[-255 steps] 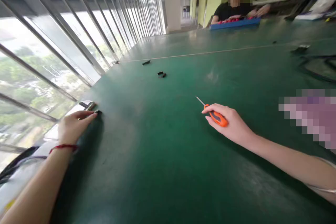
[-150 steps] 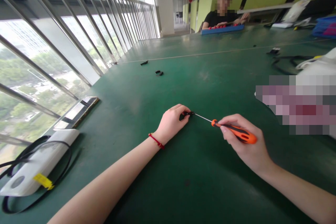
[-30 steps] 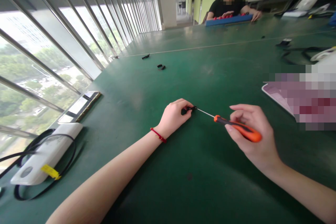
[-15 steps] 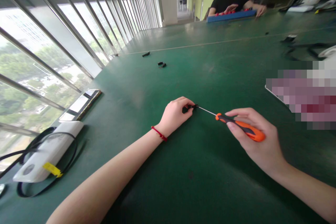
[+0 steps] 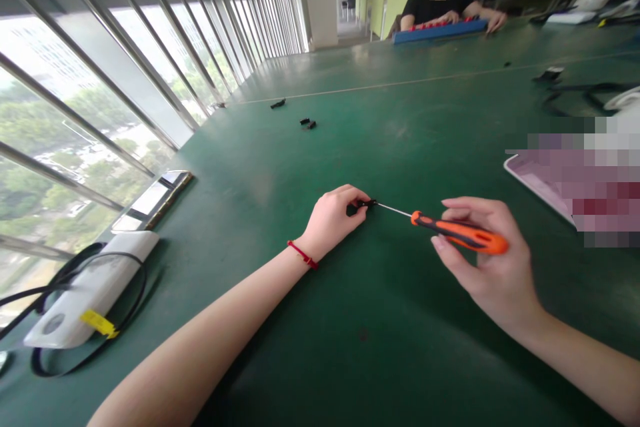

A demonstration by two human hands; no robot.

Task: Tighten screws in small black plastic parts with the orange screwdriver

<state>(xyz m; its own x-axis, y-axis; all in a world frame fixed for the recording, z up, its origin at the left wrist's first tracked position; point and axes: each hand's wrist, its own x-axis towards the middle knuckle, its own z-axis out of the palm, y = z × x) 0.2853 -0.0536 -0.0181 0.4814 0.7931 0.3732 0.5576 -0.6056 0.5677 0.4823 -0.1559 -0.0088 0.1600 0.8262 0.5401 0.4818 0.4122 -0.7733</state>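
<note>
My left hand [image 5: 333, 219] rests on the green table [image 5: 350, 320] and pinches a small black part [image 5: 364, 204] between thumb and fingertips. My right hand [image 5: 487, 267] grips an orange-and-black screwdriver [image 5: 460, 235] by its handle. The thin metal shaft points left and its tip meets the small black part. A red string bracelet sits on my left wrist.
Small black parts [image 5: 308, 123] and another black part [image 5: 278, 104] lie farther back. A white device with a black cable [image 5: 85, 297] and a flat phone-like item [image 5: 160, 195] lie at the left edge by the railing. A person [image 5: 443, 3] sits at a blue tray [image 5: 440, 30] far back.
My right hand has shifted its fingers on the screwdriver handle, lifting it slightly; the tip stays at the black part. My left hand has not moved.
</note>
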